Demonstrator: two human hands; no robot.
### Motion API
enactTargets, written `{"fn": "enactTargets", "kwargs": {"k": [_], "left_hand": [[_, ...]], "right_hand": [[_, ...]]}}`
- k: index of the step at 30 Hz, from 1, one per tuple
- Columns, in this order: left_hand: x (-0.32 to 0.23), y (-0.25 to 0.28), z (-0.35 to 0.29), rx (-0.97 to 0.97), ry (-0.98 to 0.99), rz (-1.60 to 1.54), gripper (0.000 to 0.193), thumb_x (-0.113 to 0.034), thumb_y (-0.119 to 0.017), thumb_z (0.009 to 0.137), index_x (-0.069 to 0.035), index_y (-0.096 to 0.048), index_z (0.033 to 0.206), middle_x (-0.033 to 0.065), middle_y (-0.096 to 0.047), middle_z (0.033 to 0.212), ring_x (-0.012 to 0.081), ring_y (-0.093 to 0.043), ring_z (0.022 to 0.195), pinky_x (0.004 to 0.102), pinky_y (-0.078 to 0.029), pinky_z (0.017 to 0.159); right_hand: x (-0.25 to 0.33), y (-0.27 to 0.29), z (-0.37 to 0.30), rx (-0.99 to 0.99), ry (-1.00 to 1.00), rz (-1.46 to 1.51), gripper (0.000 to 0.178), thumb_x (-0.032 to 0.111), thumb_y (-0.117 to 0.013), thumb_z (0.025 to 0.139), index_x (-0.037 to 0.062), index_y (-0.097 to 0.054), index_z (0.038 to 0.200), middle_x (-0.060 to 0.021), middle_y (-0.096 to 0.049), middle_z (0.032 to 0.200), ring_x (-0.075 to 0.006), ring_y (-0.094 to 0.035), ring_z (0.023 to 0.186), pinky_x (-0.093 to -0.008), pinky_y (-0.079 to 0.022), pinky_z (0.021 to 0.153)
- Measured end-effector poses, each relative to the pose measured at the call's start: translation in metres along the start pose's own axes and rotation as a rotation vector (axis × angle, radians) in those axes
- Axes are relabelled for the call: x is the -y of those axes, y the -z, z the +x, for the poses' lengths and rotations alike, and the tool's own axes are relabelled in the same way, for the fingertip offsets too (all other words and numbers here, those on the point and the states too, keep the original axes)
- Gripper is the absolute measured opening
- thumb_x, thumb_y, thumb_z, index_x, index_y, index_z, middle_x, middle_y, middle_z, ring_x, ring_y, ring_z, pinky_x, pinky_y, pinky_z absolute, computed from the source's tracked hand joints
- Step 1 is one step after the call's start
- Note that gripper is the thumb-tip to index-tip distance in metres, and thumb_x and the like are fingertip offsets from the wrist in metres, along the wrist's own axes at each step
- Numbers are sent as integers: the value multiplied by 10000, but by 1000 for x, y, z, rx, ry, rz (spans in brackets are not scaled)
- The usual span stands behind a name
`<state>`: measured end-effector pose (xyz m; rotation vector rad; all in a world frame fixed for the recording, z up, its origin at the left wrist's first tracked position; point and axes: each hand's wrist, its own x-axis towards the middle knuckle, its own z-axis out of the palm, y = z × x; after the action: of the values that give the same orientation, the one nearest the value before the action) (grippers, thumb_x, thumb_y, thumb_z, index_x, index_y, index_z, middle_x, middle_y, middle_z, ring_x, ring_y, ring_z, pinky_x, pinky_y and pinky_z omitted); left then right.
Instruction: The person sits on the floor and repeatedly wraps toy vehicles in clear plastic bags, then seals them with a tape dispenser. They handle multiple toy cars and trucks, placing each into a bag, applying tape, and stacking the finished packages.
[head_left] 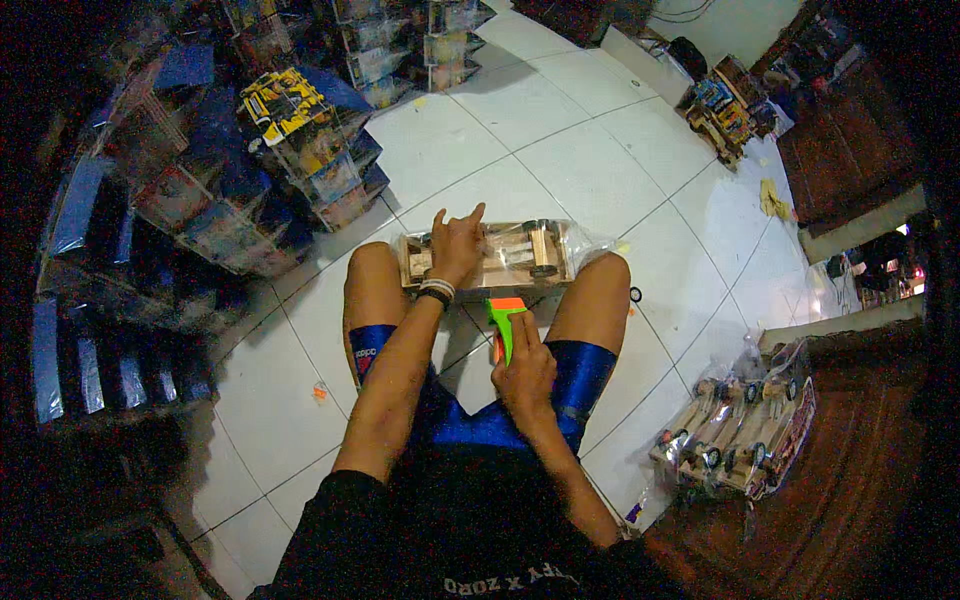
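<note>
A wooden toy truck [510, 258] in clear plastic wrapping lies across the space between my knees, its dark wheels and pale underside showing. My left hand [457, 250] rests on the left half of it, with some fingers stretched out and apart. Below the truck, my right hand [525, 370] is wrapped round the grip of a green-and-orange handheld tool [508, 318]. The tool's orange end points up toward the truck's near edge and appears apart from it. Its exact kind I cannot make out.
Stacked boxed toys [340, 185] crowd the left, with a yellow toy vehicle [285, 105] on top. Several wrapped wooden trucks [735, 430] lie at lower right. More toy trucks [728, 110] stand far right. A loose wheel [635, 295] lies beside my right knee on the tiled floor [590, 160].
</note>
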<state>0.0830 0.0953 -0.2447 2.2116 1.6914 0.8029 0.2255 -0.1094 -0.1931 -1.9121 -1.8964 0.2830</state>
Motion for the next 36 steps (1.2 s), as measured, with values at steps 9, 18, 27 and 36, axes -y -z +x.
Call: {"fn": "enactTargets", "kwargs": {"k": [9,18,27,36], "left_hand": [[-1,1,3,0,-9,-35,670,-120,-770,773,-166,-607,1421,65,-761,897,270,-719,909,514,-316,1182],[-5,13,-20,130,-183,20,779,-95,-768,723,-141,-532,1464,147,-672,1168,334,-637,1072,498,-402,1077],[-16,-22,-12,234,-477,129,1288,-414,-919,639,-228,-151,1657,240,-379,1587,519,-333,1455,618,-309,1189],[-29,-29,-21,188,-325,423,1478,-358,-985,565,-355,9,1659,260,-234,1652,461,-280,1506,674,-329,1138]], "right_hand": [[-12,-21,-12,22,25,-51,552,98,-716,848,15,-540,1364,-185,-539,1475,-440,-701,879,-500,-592,755],[-16,-43,10,144,-39,-168,674,79,-763,766,45,-546,1404,-115,-505,1514,-408,-702,901,-489,-593,779],[-22,-49,27,281,61,-185,521,70,-720,774,52,-639,1289,-158,-582,1393,-402,-689,993,-507,-602,753],[-17,10,10,214,-28,136,228,140,-751,802,111,-757,1028,-147,-736,988,-331,-721,974,-491,-596,728]]}}
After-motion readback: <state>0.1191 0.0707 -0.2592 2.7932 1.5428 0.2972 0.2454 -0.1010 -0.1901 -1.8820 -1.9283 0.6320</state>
